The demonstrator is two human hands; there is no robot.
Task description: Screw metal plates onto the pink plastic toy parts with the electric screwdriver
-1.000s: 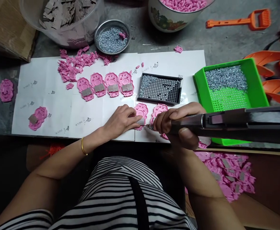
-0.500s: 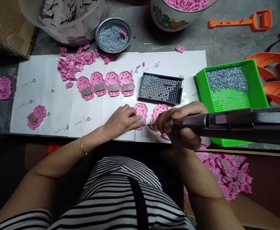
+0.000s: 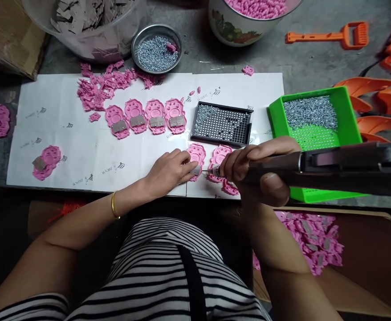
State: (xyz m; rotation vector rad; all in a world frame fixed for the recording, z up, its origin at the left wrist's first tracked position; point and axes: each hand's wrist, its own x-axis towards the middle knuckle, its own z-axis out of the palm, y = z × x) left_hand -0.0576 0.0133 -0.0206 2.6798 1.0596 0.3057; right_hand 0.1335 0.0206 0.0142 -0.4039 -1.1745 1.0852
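Observation:
My right hand [image 3: 260,167] is wrapped round a black electric screwdriver [image 3: 336,167], its thin bit pointing left. The bit's tip is at the right edge of a pink plastic casing [image 3: 196,153] with a grey metal plate in its lower part. My left hand [image 3: 170,173] grips this casing from the left, fingertips pressed together on the plate. Just right of it, partly behind my right hand, lies another pink casing [image 3: 219,154]. Above stands a black perforated tray [image 3: 222,136] with small screws. A row of several pink casings with plates [image 3: 156,107] lies to the upper left.
A green tray [image 3: 344,116] of screws stands at right, a steel bowl [image 3: 178,62] of screws at the back. Loose small pink parts [image 3: 105,84] lie beside it. A cardboard box [image 3: 372,249] below right holds pink casings. An orange toy piece [image 3: 329,38] lies at the back right.
The screwdriver and my right hand have drawn slightly right, showing more of the bit. My left hand stays on the casing. The whole view has shifted a little.

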